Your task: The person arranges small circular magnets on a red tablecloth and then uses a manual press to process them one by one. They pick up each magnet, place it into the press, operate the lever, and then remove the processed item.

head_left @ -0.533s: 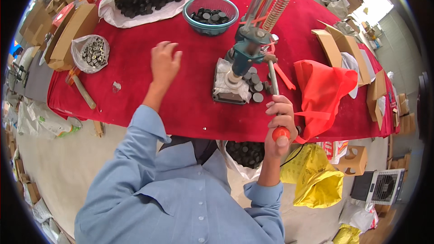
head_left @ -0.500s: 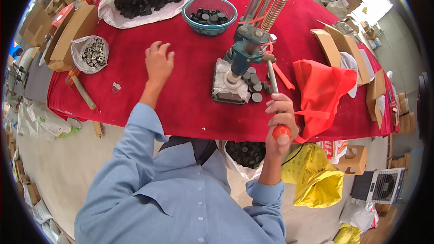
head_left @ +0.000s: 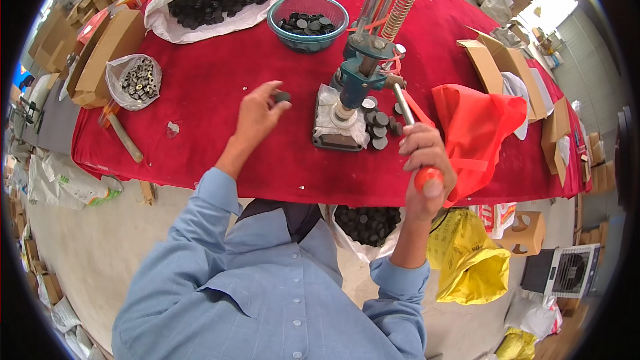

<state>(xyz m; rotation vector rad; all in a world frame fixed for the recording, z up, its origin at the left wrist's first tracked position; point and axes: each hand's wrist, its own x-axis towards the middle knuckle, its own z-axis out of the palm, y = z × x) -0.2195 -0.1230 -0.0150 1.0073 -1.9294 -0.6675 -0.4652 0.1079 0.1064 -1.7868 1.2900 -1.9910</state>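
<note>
Left of the press, my left hand [head_left: 257,117] pinches a small black round cap [head_left: 283,97] between thumb and fingers, above the red cloth. My right hand [head_left: 430,157] is wrapped round the lever [head_left: 404,105] of a green hand press [head_left: 359,75], with its red knob [head_left: 427,178] under my thumb. The press's white plunger [head_left: 343,113] stands low over a base [head_left: 339,141] covered in clear plastic; what lies beneath the plunger is hidden. Beside the base, several black caps [head_left: 379,131] lie in a loose pile.
A teal basket [head_left: 309,43] and a white sack [head_left: 160,19] hold more black caps. At the left are a bag of small metal parts [head_left: 138,82] and a hammer [head_left: 125,138]. A red cloth bag [head_left: 477,130] lies right of the lever; another open sack [head_left: 367,250] stands below the table edge.
My left hand has moved right, nearer the press, and the black cap now shows in its fingers. My right hand has swung slightly up and right with the lever.
</note>
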